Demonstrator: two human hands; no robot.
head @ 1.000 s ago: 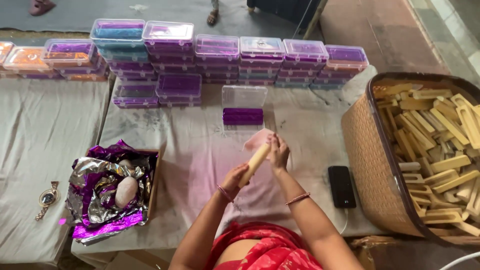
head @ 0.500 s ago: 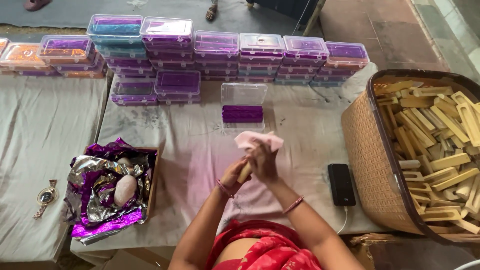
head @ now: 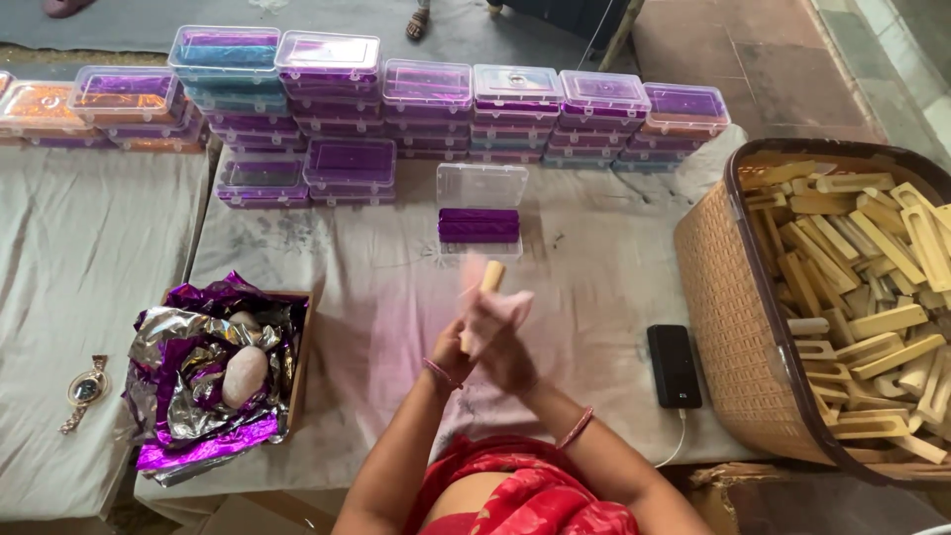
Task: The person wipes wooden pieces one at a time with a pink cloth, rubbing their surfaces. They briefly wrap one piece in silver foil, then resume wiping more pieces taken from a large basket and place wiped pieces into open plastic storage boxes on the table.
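Seen from the head camera, we find both hands raised together above the grey cloth-covered table. Our left hand is clenched around the lower part of a pale wooden stick, whose upper end rises clear of the fingers. Our right hand presses a pink cloth against the stick, grasping the cloth; motion blur hides the exact finger positions. Just beyond the stick lies an open clear plastic box with a purple lining, its lid tipped back. Behind it runs a row of closed stacked boxes, mostly purple, with some blue and orange at the left. To our left sits a cardboard tray lined with crumpled purple and silver foil, holding a pale oval lump. A wristwatch lies on the neighbouring table, well apart. To our right a black phone rests on the cloth with a white cable attached, just beside a brown woven basket filled with many pale wooden pieces.
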